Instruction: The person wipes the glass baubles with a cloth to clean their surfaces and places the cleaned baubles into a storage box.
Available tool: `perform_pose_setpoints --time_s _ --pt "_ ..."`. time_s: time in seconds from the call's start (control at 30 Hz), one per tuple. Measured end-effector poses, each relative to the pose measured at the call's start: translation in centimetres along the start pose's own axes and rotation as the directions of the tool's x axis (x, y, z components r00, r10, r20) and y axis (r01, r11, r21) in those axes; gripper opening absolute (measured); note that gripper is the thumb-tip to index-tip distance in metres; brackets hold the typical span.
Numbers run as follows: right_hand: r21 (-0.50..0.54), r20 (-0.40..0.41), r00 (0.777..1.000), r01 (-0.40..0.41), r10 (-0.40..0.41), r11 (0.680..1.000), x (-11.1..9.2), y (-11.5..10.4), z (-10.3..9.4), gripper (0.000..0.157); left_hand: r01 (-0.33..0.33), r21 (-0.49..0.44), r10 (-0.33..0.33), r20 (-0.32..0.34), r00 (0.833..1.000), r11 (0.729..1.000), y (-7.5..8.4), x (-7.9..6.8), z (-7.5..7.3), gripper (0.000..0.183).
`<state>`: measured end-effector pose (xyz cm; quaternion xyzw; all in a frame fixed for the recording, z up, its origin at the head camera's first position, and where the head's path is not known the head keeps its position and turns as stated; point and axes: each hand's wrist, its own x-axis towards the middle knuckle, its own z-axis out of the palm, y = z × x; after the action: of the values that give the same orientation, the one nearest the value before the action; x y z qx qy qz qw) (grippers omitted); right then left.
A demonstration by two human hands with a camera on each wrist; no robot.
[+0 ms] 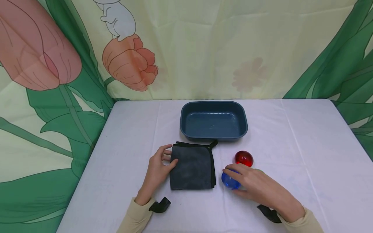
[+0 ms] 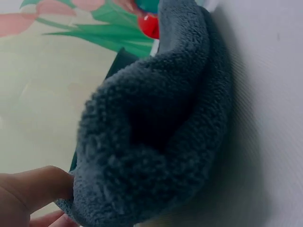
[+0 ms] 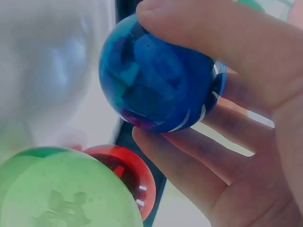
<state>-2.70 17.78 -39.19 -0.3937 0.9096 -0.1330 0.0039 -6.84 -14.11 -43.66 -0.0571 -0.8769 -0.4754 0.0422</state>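
Note:
A folded dark grey-blue towel (image 1: 190, 166) with a black edge and a corner loop lies in front of the tray. My left hand (image 1: 158, 168) pinches its left side, thumb over the top. The left wrist view shows the towel's thick fold (image 2: 142, 175) from the side. My right hand (image 1: 259, 186) grips a clear blue ball (image 1: 230, 180), thumb and fingertips round it. Just behind that hand sits a red ball (image 1: 244, 158). A green ball (image 3: 66, 194) stands out in the right wrist view; in the head view the right hand hides most of it.
A dark blue rectangular tray (image 1: 214, 136) stands at the back middle of the white-covered table (image 1: 122, 145). Behind the table hangs a printed curtain (image 1: 198, 51) with tulips and leaves. A pale, blurred rounded shape (image 3: 57, 61) fills the right wrist view's upper left.

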Motion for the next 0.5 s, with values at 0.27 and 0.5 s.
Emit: perform_pose_setpoints --time_s 0.27,0.5 --pt "0.002 -0.064 0.998 0.003 -0.002 1.0 0.2 0.3 -0.2 0.066 0.022 -0.087 -0.02 0.021 1.0 0.996 0.6 0.1 -0.3 0.047" --pt "0.025 -0.114 0.992 -0.048 0.05 0.999 0.6 0.3 -0.6 0.071 0.014 -0.146 -0.011 0.026 1.0 0.989 1.4 0.1 -0.5 0.048"
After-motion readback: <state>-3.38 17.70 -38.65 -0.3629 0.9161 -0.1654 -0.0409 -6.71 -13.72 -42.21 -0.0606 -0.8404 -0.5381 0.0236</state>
